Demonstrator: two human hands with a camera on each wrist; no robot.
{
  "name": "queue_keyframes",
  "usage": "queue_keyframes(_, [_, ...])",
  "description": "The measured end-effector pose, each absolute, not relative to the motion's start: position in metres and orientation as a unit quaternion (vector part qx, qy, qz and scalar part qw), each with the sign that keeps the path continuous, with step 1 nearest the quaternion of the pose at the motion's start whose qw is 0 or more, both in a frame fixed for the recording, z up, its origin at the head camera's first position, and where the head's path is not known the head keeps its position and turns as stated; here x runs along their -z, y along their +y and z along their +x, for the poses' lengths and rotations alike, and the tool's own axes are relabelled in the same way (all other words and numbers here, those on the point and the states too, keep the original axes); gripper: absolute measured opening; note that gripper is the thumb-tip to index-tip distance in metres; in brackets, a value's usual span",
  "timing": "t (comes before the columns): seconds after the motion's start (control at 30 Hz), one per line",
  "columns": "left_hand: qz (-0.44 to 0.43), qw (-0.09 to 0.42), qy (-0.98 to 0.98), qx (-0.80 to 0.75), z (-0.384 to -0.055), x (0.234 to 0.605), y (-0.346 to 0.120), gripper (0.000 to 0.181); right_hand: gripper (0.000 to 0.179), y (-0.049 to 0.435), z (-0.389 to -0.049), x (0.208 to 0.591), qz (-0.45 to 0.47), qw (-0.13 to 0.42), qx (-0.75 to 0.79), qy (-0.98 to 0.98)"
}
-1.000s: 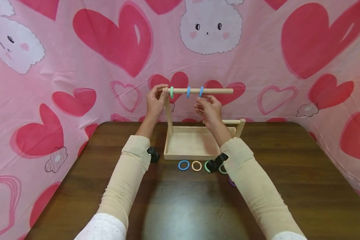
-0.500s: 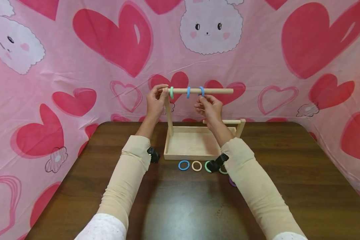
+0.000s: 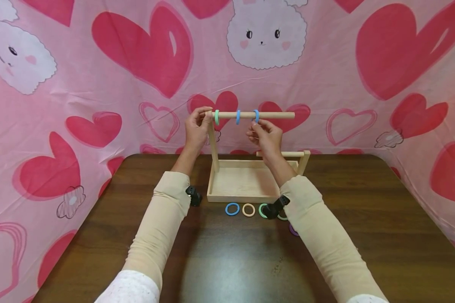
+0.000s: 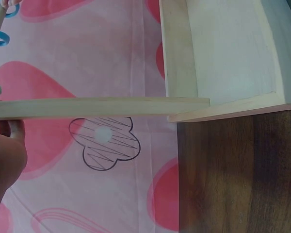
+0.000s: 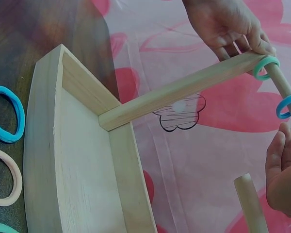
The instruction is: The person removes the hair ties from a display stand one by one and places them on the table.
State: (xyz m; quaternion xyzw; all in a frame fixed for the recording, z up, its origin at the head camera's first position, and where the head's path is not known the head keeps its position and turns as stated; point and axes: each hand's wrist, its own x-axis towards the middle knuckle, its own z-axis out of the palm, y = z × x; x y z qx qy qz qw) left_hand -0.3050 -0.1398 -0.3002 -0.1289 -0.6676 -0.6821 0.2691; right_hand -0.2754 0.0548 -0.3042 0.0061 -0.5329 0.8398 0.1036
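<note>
A wooden stand has a tall post [image 3: 213, 145] whose upper rod [image 3: 277, 115] reaches right with its end free. My left hand [image 3: 198, 128] grips the top of that post. Threaded on the rod are a mint green ring [image 3: 217, 117] near the post, a blue ring [image 3: 238, 117] right of it, and another blue ring [image 3: 256, 114] farther along. My right hand [image 3: 268, 136] pinches this outer blue ring at its lower edge, thumb against fingers. In the right wrist view, the outer ring is out of frame and the right hand [image 5: 285, 170] shows only partly.
The stand's shallow tray [image 3: 244, 198] sits on the dark table. A lower rod [image 3: 293, 154] on a short post [image 3: 304, 161] stands at its right. In front lie a blue ring [image 3: 232, 215], a beige ring [image 3: 248, 216], a purple ring [image 3: 293, 230] and partly hidden green ones.
The outer blue ring has shifted slightly right along the rod, with my right hand moving along with it. My left hand stays at the post.
</note>
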Motion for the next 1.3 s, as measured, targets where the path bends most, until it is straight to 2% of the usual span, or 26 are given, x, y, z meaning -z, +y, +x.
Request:
queue_keyframes(0.13, [-0.127, 0.269, -0.668, 0.682, -0.305, 0.301, -0.140, 0.023, 0.024, 0.055, -0.276, 0.305, 0.013, 0.109, -0.842, -0.528])
queue_keyframes(0.33, [-0.126, 0.268, -0.669, 0.682, -0.305, 0.301, -0.140, 0.023, 0.033, 0.056, -0.277, 0.307, 0.022, 0.113, -0.840, -0.530])
queue_keyframes(0.77, [-0.130, 0.268, -0.667, 0.683, -0.304, 0.301, -0.140, 0.023, 0.037, 0.062, -0.273, 0.309, 0.035, 0.115, -0.840, -0.529])
queue_keyframes(0.87, [-0.132, 0.269, -0.665, 0.684, -0.304, 0.301, -0.140, 0.023, 0.034, 0.064, -0.273, 0.310, 0.040, 0.117, -0.839, -0.529])
queue_keyframes(1.1, [-0.136, 0.272, -0.664, 0.683, -0.304, 0.301, -0.141, 0.023, 0.009, 0.067, -0.272, 0.310, 0.047, 0.114, -0.845, -0.521])
queue_keyframes(1.3, [-0.138, 0.271, -0.663, 0.684, -0.304, 0.301, -0.141, 0.023, 0.010, 0.071, -0.272, 0.310, 0.045, 0.110, -0.850, -0.513])
